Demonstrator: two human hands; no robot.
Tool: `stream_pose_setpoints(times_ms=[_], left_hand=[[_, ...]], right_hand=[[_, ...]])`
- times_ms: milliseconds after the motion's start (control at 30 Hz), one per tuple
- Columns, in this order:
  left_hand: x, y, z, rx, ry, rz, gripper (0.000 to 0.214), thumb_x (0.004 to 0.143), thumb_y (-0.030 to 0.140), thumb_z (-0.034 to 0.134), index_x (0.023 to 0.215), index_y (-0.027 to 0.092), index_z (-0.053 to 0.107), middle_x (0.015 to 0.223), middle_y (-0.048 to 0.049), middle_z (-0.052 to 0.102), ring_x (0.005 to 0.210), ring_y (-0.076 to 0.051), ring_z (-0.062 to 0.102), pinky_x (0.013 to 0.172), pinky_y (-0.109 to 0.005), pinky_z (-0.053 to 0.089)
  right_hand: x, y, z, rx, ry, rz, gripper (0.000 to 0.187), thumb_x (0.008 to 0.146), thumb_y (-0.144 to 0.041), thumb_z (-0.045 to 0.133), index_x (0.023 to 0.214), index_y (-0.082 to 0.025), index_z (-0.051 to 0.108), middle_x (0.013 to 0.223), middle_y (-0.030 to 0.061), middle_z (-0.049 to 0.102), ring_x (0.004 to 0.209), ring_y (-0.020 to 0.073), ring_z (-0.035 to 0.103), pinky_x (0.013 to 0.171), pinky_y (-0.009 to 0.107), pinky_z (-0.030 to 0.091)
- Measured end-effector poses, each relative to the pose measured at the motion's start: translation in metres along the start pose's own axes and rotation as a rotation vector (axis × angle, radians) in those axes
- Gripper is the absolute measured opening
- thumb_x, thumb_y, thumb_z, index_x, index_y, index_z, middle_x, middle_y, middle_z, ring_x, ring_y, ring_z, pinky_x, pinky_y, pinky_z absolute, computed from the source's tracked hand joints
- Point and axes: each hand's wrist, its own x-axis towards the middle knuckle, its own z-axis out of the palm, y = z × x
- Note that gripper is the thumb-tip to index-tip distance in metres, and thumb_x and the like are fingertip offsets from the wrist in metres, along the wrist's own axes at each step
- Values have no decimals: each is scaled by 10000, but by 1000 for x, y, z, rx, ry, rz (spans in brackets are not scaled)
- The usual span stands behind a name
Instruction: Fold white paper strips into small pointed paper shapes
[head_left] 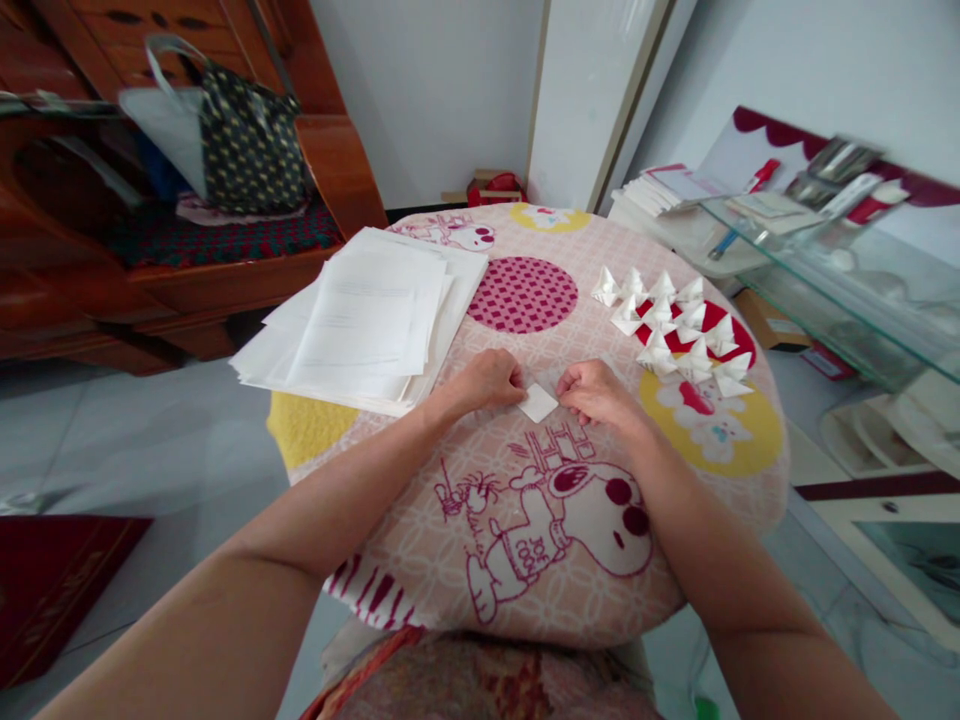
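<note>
A small white folded paper square (538,403) lies near the middle of the cloth-covered round table (600,610), turned like a diamond. My left hand (491,380) pinches its left corner, fingers curled. At its right corner is my right hand (592,392), thumb and fingertips closed on the paper's edge. Several folded white paper pieces (660,316) with pointed tips stand in rows to the right, beyond my right hand. To the left, a loose stack of white paper sheets (360,318) spreads out, some with faint printed lines.
A glass shelf (840,290) holding cups and papers stands close to the table's right side. Behind on the left is a wooden bench (341,180) with a patterned bag (251,140). A red box (67,590) sits on the tiled floor at left.
</note>
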Motion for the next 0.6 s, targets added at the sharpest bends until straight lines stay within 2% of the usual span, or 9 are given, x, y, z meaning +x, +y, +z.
stream_pose_setpoints(times_ms=[100, 200, 333, 600], left_hand=[[0, -1, 0, -9, 1, -4, 139, 724, 217, 654, 714, 148, 774, 611, -17, 664, 584, -124, 535, 588, -261, 352], [0, -1, 1, -29, -1, -1, 133, 726, 210, 653, 725, 152, 773, 614, -15, 668, 582, -122, 536, 587, -259, 350], [-1, -2, 2, -51, 21, -3, 124, 744, 236, 664, 706, 164, 758, 599, -12, 655, 587, -125, 535, 592, -263, 350], [-4, 4, 7, -30, 97, -24, 186, 731, 345, 734, 645, 183, 704, 555, -19, 588, 594, -148, 507, 588, -289, 315]], right_hand=[[-1, 0, 0, 74, -23, -1, 49, 841, -165, 660, 795, -170, 644, 518, -36, 578, 372, 89, 500, 396, 214, 321], [-2, -1, 3, -16, 50, -69, 166, 817, -276, 746, 737, -178, 638, 504, -37, 559, 406, 96, 496, 424, 229, 327], [-2, -4, 7, -146, 125, -116, 200, 759, -274, 799, 683, -187, 637, 542, -22, 583, 513, 122, 546, 493, 242, 344], [-2, -3, 9, -179, 151, -133, 199, 753, -285, 790, 675, -194, 631, 561, -15, 581, 558, 137, 540, 519, 260, 323]])
